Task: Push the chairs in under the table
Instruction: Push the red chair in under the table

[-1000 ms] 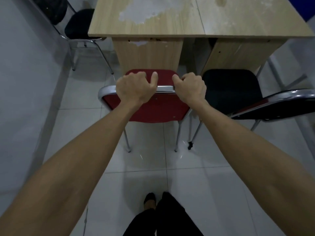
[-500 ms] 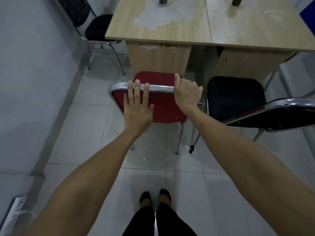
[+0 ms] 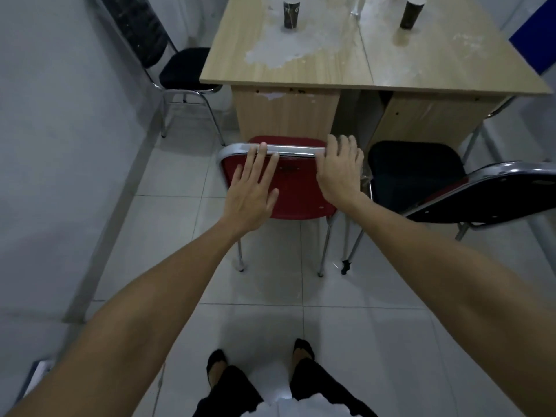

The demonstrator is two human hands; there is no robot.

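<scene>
Pushing the red chair [image 3: 296, 188] is the step we are on, and we think it is nearly home. Our left hand [image 3: 251, 191] lies flat on the chair's red back, fingers [image 3: 261, 158] spread open and straight, with the tips just over the shiny top rail [image 3: 288, 149]. Our right hand [image 3: 340, 171] is cupped over the right end of that rail, fingers bent loosely on it; we cannot tell if they squeeze it.

Beyond our fingertips a thin strip of the red seat peeks out, right up against the wooden table [image 3: 370, 64] and its front panel [image 3: 285, 115]. The seat looks like it is meeting that panel, so we should push softly and evenly with both hands and stop once it bumps. Pushing harder on one side would likely turn the chair.

To the right of our right fingers waits a black chair [image 3: 421, 173], standing out from the table. It comes next, we think. Another black chair [image 3: 185, 67] sits far past our left fingers, beside the table's left edge.

The rail is smooth, round, shiny metal. The chair back looks hard and slick, with curved corners. The legs are thin metal tubes on glossy white floor tiles [image 3: 376, 341]. The tabletop is pale wood with a worn white patch, and two dark cups [image 3: 290, 14] stand on it.
</scene>
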